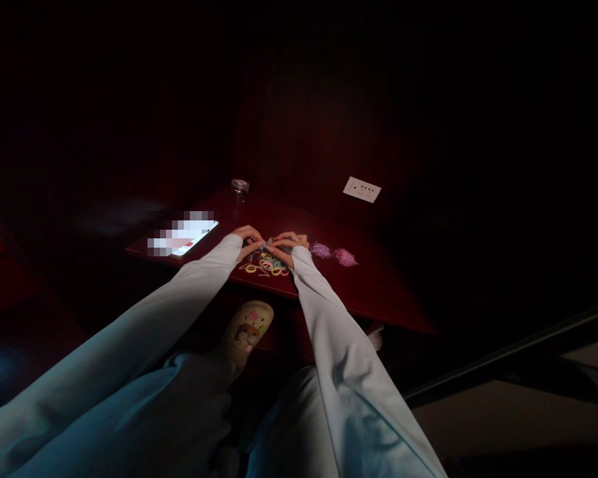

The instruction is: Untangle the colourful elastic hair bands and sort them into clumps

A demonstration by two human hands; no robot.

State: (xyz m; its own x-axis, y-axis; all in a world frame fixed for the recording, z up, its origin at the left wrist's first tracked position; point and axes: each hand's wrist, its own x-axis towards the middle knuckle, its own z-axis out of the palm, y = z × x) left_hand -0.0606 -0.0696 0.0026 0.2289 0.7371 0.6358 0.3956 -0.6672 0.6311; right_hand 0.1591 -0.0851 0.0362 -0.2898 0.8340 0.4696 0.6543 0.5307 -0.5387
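Note:
Over a pile of small colourful hair ties [265, 267], my left hand [249, 238] and my right hand [290, 243] meet with fingertips nearly touching. The fingers of both are pinched together. Something small and pale seems to be between them, too small and dim to name. Yellow, pink and greenish rings lie loose below the hands, near the table's front edge. Just right of my right hand is a purple clump of thin strands or bands [321, 250], with a pink clump [345, 257] beyond it.
A device with a bright screen [194, 239] lies at the left of the dark red table [379, 292]. A small clear jar [240, 188] stands at the back. A white socket panel [362, 189] is on the wall. Below the table edge is a decorated clog [249, 328]. Surroundings are very dark.

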